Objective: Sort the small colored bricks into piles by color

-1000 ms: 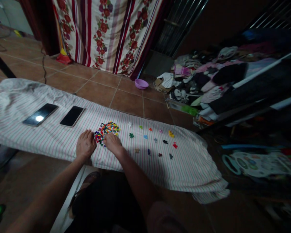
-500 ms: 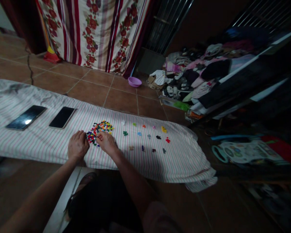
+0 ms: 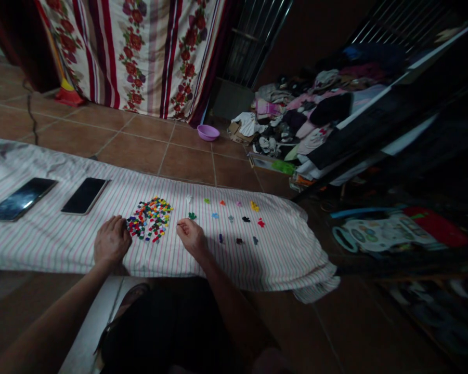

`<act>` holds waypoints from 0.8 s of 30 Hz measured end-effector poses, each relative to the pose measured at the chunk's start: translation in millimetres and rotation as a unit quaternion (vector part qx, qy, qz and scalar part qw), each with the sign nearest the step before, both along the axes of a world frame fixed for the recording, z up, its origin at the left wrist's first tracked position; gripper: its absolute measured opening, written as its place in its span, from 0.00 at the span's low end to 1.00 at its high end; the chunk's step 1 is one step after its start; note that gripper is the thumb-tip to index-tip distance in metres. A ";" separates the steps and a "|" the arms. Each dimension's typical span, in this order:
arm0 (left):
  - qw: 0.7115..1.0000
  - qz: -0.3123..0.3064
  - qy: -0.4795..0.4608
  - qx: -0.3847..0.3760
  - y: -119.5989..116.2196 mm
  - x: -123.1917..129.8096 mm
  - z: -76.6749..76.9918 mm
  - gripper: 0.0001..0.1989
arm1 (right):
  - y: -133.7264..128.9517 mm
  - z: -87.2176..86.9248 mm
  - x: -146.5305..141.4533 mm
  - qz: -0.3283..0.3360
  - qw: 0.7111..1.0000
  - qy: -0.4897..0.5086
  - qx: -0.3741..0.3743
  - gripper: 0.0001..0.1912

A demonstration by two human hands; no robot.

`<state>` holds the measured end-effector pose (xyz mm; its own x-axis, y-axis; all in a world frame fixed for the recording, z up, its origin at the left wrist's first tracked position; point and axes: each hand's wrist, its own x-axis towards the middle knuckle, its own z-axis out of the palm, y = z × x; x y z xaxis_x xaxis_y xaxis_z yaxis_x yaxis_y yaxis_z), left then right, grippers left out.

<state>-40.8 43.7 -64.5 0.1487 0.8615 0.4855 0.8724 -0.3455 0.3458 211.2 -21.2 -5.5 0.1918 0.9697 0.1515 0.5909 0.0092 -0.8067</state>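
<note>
A loose pile of small multicoloured pieces (image 3: 150, 217) lies on the striped cloth (image 3: 167, 262). At its left edge, my left hand (image 3: 112, 240) rests palm down on the cloth, open, its fingertips by the nearest pieces. To the right of the pile is my right hand (image 3: 192, 236), thumb and fingers pinched together; whatever is between them is too small to make out. Just beyond its fingers sits a dark green cluster (image 3: 192, 215). Further right are small single-colour groups, among them light blue (image 3: 215, 215), black (image 3: 246, 219), red (image 3: 261, 223) and yellow (image 3: 255, 205).
Two dark phones (image 3: 85, 196) lie on the cloth at the left. Past the surface's far edge, a purple basin (image 3: 208, 133) stands on the tiled floor, near a heap of clothes (image 3: 292, 111). A floral curtain (image 3: 132, 57) hangs at the back.
My right hand has left the pile and moved right, near the dark green cluster, still pinched. My left hand stays beside the pile. The whole view has shifted slightly.
</note>
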 end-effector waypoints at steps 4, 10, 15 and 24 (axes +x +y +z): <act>1.000 -0.010 -0.016 -0.013 0.1 -0.9 3.5 0.19 | -9.7 -2.7 37.8 -0.065 0.997 0.039 0.010 0.07; 1.000 -0.013 -0.006 -0.012 -0.8 -0.7 8.0 0.19 | -24.6 -10.4 100.0 -0.151 0.988 0.034 0.028 0.10; 1.000 -0.007 0.018 -0.007 -1.3 0.8 9.0 0.18 | -30.2 -14.4 156.3 -0.202 0.978 -0.031 0.050 0.13; 1.000 -0.008 0.008 0.004 -0.3 0.4 6.2 0.17 | -31.6 -15.9 235.3 -0.297 0.927 -0.227 -0.020 0.16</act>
